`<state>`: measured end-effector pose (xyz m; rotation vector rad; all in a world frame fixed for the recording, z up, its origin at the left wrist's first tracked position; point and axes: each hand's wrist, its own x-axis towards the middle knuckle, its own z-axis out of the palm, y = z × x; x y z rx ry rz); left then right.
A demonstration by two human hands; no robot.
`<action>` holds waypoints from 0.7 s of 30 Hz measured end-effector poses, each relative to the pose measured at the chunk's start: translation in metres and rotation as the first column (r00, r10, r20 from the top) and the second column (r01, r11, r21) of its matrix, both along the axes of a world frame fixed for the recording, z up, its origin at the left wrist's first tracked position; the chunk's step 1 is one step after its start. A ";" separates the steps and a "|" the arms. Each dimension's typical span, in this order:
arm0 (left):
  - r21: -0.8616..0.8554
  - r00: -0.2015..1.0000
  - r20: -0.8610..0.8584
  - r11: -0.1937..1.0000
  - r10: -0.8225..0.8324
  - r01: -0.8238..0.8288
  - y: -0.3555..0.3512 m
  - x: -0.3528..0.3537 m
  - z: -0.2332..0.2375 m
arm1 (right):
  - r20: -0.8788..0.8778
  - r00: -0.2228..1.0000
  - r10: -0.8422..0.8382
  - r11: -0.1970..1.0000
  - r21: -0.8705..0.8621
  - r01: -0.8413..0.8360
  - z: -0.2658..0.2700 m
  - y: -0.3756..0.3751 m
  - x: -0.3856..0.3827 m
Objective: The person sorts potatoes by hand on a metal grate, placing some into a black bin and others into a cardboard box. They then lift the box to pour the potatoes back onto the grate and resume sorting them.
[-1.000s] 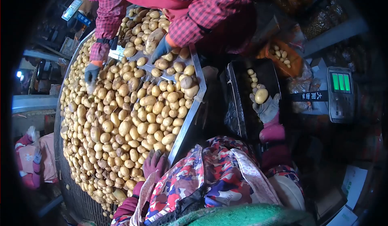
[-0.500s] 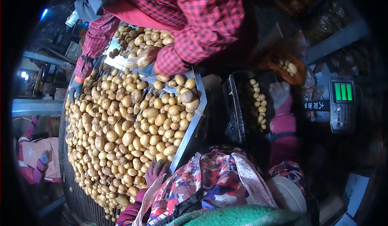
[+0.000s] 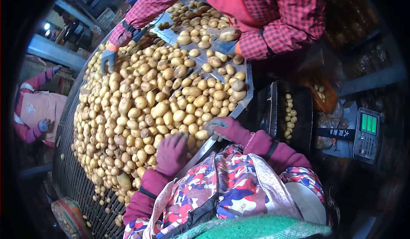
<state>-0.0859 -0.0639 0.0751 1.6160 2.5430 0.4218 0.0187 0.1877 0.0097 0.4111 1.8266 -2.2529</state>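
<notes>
Potatoes [image 3: 159,109] cover our table [image 3: 247,100], firm, round and dusty; we judge each is best cupped around its middle. Our left hand [image 3: 171,152] lies spread flat on them; our right hand [image 3: 218,126] curls at the rim, its grip unclear.

Potatoes [image 3: 141,106] cover the table [image 3: 73,180], crate [image 3: 305,125] and scale [image 3: 366,132] to its right.

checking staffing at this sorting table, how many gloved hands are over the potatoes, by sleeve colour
plain maroon sleeves: 2, left hand and right hand
red plaid sleeves: 2, co-worker's outstretched hand and co-worker's other hand
total: 4
</notes>
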 end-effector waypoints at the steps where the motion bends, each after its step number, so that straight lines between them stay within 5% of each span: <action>1: 0.044 0.997 -0.076 0.999 0.022 -0.018 0.002 -0.012 0.003 | 0.000 1.000 0.012 1.000 0.003 -0.012 0.000 -0.003 -0.005; 3: 0.097 0.972 -0.217 0.993 0.091 -0.072 0.012 -0.037 0.004 | -0.042 0.991 0.124 0.872 0.482 -0.089 -0.001 -0.014 -0.015; 4: 0.101 0.944 -0.293 0.987 0.150 -0.126 0.017 -0.051 0.005 | -0.104 0.984 0.145 0.807 0.587 -0.057 -0.011 -0.014 -0.018; 6: 0.104 0.903 -0.311 0.955 0.295 -0.276 0.017 -0.075 -0.017 | -0.164 0.976 0.141 0.867 0.497 -0.042 -0.019 -0.011 -0.016; 8: 0.114 0.926 -0.236 0.955 0.295 -0.275 0.019 -0.091 -0.048 | 0.089 0.992 0.093 0.879 0.461 -0.124 -0.016 -0.012 -0.014; 9: 0.048 0.933 -0.221 0.958 0.285 -0.282 0.021 -0.082 -0.044 | 0.185 0.982 0.028 0.954 0.288 -0.081 0.012 -0.018 -0.016; 12: -0.092 0.959 -0.227 0.976 0.172 -0.197 0.014 -0.050 -0.020 | 0.124 0.992 0.023 0.928 0.365 -0.067 -0.009 -0.012 -0.009; 13: -0.260 0.976 -0.190 0.954 0.102 -0.150 0.008 -0.037 -0.004 | 0.073 0.997 0.034 0.909 0.413 -0.061 -0.011 -0.012 -0.006; 14: -0.276 0.954 -0.300 0.959 -0.016 -0.071 -0.007 -0.024 -0.020 | 0.075 0.996 0.044 0.907 0.416 -0.071 -0.008 -0.013 -0.005; 19: -0.112 0.986 -0.101 0.984 0.130 -0.141 -0.049 0.018 -0.014 | 0.287 0.939 0.187 0.955 0.173 -0.243 0.034 0.000 -0.018; 20: -0.104 0.985 -0.096 0.983 0.144 -0.154 -0.055 0.024 -0.014 | 0.292 0.936 0.197 0.950 0.180 -0.256 0.029 0.009 -0.026; 21: -0.082 0.983 -0.089 0.982 0.161 -0.169 -0.061 0.025 -0.013 | 0.048 0.980 0.193 0.862 0.468 -0.193 0.018 0.019 -0.043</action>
